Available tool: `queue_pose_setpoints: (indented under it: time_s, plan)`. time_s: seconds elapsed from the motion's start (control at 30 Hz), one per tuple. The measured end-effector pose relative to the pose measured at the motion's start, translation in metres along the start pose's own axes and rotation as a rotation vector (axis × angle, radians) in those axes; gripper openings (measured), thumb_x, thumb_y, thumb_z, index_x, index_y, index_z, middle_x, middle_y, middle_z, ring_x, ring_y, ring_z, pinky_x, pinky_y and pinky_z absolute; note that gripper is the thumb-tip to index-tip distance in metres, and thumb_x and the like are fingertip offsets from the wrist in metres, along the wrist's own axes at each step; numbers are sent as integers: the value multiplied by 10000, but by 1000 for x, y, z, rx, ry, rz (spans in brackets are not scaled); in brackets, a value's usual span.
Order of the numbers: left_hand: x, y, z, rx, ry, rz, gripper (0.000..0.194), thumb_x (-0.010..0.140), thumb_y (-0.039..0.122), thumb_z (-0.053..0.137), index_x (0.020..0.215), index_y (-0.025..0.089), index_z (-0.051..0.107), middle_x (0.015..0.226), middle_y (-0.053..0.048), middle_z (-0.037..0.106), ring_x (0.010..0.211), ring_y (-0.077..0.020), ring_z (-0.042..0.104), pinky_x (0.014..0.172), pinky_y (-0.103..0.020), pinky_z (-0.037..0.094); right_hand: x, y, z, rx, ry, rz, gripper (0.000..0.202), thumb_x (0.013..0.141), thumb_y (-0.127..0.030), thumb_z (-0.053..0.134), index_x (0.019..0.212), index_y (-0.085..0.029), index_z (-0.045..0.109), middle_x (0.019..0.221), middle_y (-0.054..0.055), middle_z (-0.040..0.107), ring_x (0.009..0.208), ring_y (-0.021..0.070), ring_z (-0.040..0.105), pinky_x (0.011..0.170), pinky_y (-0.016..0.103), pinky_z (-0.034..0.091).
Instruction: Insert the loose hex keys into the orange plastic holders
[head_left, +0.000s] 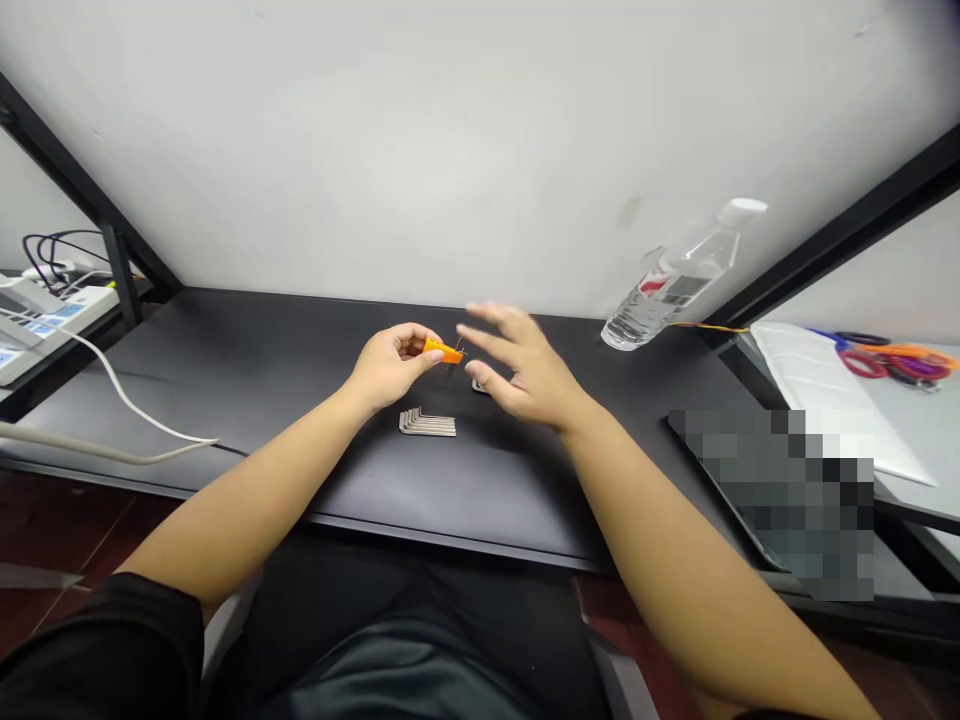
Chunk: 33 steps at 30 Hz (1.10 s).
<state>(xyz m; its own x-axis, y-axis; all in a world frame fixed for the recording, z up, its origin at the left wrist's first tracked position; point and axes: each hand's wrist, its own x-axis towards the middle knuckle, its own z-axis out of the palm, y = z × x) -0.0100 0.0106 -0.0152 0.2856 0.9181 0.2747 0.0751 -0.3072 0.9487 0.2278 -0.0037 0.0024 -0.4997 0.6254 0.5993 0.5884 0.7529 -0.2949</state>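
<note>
An orange key holder (443, 350) sits pinched between thumb and fingertips of the left hand (390, 365), lifted just above the middle of the black surface (247, 370), with at least one thin dark key poking out of its right end. The left grip is clenched on the holder. The right hand (525, 375) hovers just to the right of it, fingers spread and slightly blurred, its grip released and grasping nothing; its fingertips come close to the holder without clearly touching.

Just below the left hand, a row of silver hex keys (427, 423) lies flat on the surface, long arms side by side. A further small metal piece (478, 386) shows under the right hand, mostly hidden by the palm.

Far right, a clear water bottle (675, 285) with a white cap leans toward the white wall. Beyond the black frame on the right lie a white sheet (825, 400) and scissors with red and orange handles (892, 362). On the left, a white power strip (45, 315) and a pale cable (127, 400) trail across the surface's near edge.

The risks, as judged from here: the holder is held by a light fingertip pinch, so a push from the right hand could twist it loose or shed the protruding key; a careless sweep of the right wrist could also scatter the neat row of keys, and one could roll off the near edge.
</note>
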Motion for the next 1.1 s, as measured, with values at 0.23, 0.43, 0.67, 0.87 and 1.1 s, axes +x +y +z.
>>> queue_pose_setpoints:
  time_s: [0.23,0.43,0.67,0.87,1.1]
  plan:
    - [0,0,0,27,-17,-19,294,793,400,783,961,175,695,983,-81,767,920,-214,724,896,-369,548,1,0,3,34,-4,62,583,944,-477,610,1483,-282,506,1515,122,534,1391,339,490,1141,576,420]
    - [1,-3,-1,98,-33,-18,264,795,381,773,952,182,699,957,-78,767,878,-209,724,887,-381,551,-6,31,-10,-60,-322,419,420,854,-619,655,925,-214,738,977,95,730,843,252,684,745,392,553]
    - [0,-2,-1,113,-59,-24,263,796,385,769,954,187,698,963,-84,777,883,-214,730,886,-386,551,-10,46,-15,-34,-625,601,395,675,-627,801,776,-253,723,885,34,734,741,214,661,601,322,474]
    - [0,-2,0,149,-76,-15,248,803,378,761,949,187,702,966,-81,771,874,-209,722,868,-375,550,-9,43,-15,18,-657,606,389,704,-614,773,686,-240,667,726,14,694,629,184,610,532,306,422]
    - [0,-4,0,136,-92,-6,244,809,382,758,944,188,701,968,-80,765,881,-208,723,855,-364,552,-5,26,-17,36,-442,421,284,803,-486,703,695,-229,653,737,27,698,634,181,610,565,311,461]
